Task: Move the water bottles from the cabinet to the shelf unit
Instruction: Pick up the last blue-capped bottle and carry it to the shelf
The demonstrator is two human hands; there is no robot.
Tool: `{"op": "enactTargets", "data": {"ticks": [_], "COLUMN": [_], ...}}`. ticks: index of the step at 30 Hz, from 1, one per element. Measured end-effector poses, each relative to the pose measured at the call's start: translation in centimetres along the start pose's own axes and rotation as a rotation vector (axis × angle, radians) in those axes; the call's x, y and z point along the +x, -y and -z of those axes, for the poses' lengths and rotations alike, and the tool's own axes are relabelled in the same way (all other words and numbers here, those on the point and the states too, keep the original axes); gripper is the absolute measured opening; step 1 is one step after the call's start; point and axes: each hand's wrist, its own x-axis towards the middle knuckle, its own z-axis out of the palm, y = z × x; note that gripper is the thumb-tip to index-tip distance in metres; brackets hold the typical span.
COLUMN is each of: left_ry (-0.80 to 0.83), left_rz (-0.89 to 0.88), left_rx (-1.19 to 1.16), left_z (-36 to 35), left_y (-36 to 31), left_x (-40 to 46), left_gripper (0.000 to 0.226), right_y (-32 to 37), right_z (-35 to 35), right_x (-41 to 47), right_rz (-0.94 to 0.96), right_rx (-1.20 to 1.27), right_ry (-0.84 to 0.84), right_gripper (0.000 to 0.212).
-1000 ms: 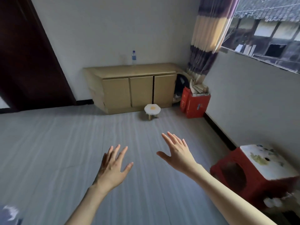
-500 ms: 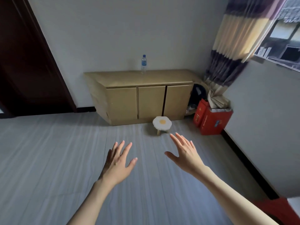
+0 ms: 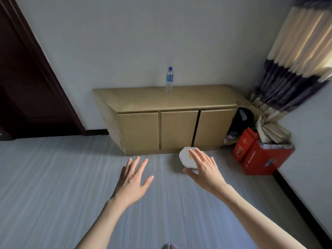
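One water bottle (image 3: 169, 79) stands upright on top of the cabinet (image 3: 172, 121), near the back edge against the pale wall. It is clear plastic with a blue cap and a blue label; the writing on the label is too small to read. The cabinet is low, tan wood, with three front doors, all closed, the right one showing a dark gap along its left edge.

Both hands hang in the air over the grey striped floor (image 3: 45, 186), well short of the cabinet and holding nothing. The left hand (image 3: 132, 180) has its grip apart, fingers straight and spread, palm down. The right hand (image 3: 203, 169) is likewise apart, fingers straight and close together, thumb out to the side. From this view the right hand overlaps a small white stool (image 3: 186, 157) with a yellow spot on its seat, which stands on the floor just in front of the cabinet's middle and right doors, between the person and the bottle.

To the right of the cabinet sit two red boxes (image 3: 258, 155) with small gold and white print that cannot be read; papers stick out of the nearer one. A striped curtain (image 3: 294, 56) of cream and dark purple bands hangs in the corner, its hem resting on the boxes. Something dark lies in the gap between cabinet and curtain. A dark brown door (image 3: 27, 87) fills the left side.
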Motion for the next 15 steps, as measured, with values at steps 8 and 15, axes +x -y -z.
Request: {"op": "enactTargets", "data": {"ticks": [8, 15], "left_ry": [-0.105, -0.072], "left_rz": [-0.02, -0.051], "left_rx": [-0.005, 0.011], "left_z": [2.4, 2.7], "left_y": [1.0, 3.6], "left_x": [15.7, 29.3], "left_gripper": [0.085, 0.095], "right_y": [-0.9, -2.6], "right_z": [2.4, 2.2], "right_x": [16.8, 30.5], "right_rz": [0.059, 0.043], "right_rx": [-0.01, -0.022], "right_ry": [0.044, 0.045], "right_gripper": [0.071, 0.071]}}
